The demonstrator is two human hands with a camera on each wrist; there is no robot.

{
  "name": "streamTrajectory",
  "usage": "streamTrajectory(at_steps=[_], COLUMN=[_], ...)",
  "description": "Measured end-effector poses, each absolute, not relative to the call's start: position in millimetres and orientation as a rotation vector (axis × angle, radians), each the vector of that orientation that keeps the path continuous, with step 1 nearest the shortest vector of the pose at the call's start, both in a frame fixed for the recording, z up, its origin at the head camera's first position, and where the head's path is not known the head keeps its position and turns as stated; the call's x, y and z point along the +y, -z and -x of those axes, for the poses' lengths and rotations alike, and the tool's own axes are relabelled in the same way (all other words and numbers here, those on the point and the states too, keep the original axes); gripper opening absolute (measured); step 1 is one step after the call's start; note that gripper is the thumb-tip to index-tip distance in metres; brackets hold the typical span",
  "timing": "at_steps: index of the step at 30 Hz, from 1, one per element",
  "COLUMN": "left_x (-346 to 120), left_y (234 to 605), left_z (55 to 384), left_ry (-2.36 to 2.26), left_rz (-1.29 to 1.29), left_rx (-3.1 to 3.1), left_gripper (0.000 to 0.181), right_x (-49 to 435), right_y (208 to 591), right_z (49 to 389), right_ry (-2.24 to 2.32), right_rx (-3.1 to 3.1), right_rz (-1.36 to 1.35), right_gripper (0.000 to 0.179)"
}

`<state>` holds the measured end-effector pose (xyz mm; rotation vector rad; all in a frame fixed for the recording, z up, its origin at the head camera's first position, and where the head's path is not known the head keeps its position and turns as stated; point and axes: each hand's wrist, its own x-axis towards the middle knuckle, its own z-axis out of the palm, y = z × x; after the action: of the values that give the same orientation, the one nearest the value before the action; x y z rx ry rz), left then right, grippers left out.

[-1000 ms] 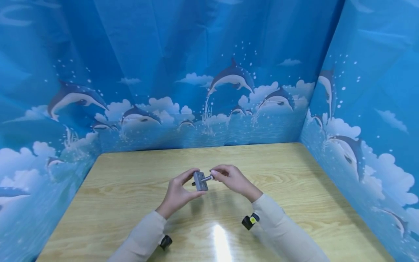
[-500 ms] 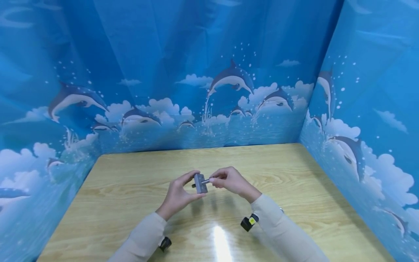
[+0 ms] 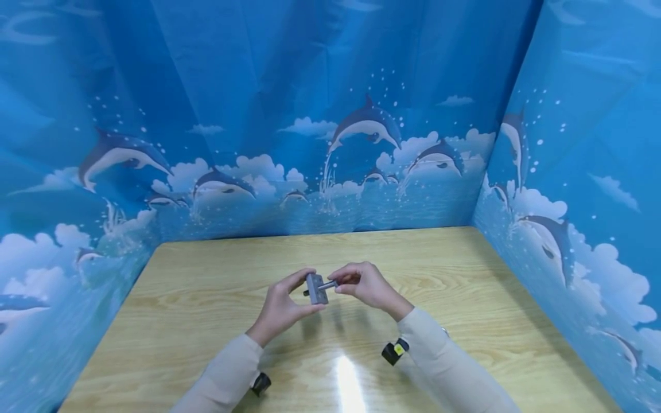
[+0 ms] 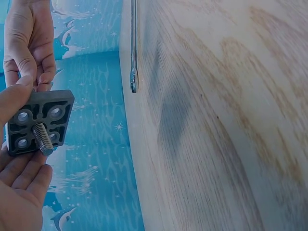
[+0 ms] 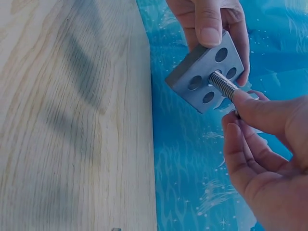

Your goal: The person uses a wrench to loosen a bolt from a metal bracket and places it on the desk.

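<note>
The plate (image 5: 206,68) is up in the air between the two hands, above the table (image 3: 206,275), with the screw (image 5: 223,85) standing through its middle. Holding it clear like this seems meant to leave both faces free, since the thread pokes out of the ribbed side too, as the left wrist view shows

The left hand (image 3: 281,304) grips the plate by opposite edges, thumb against fingers, spread about as wide as the plate itself. That hold leaves the holes uncovered and the screw untouched by this hand, and it probably serves to steady the plate

The right hand (image 3: 368,287) comes in from the other side and pinches the outer end of the screw between thumb and forefinger, the tips nearly together with only the shaft between them; its other fingers curl loosely below. Such a light hold at the end would suit twirling, though whether the screw is turning I cannot tell

A metal rod (image 4: 134,57) with a ringed end lies near the table's edge, apart from both hands
</note>
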<state>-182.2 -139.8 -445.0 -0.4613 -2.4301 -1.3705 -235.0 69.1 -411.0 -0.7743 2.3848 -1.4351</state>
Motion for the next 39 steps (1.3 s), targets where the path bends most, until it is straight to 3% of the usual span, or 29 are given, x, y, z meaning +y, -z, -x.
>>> streamTrajectory(at_steps=[7,18,22,29,39], left_x=[-141,-142,-141,-141,-140], left_y=[446,446,447,449,448], left_z=[183,183,183,183,182], left_ry=[1.365,1.365,1.364,1.347,1.36], left_rz=[0.473,0.498,0.5,0.472,0.475], left_rx=[-2.421,-2.404,-2.404,-2.434,-2.435], left_gripper=[0.067,0.069,0.067,0.067,0.067], right_x=[70,63,62,64,65], right_y=[412,409,408,407,383], right_z=[235,235,234,234,219], right_ry=[1.312,1.384,1.358,1.326,1.325], right_rx=[2.372,2.222,2.267,2.366,2.428], right_rz=[0.878,0.453,0.455,0.626,0.917], right_gripper=[0.045,0.063,0.054,0.022,0.021])
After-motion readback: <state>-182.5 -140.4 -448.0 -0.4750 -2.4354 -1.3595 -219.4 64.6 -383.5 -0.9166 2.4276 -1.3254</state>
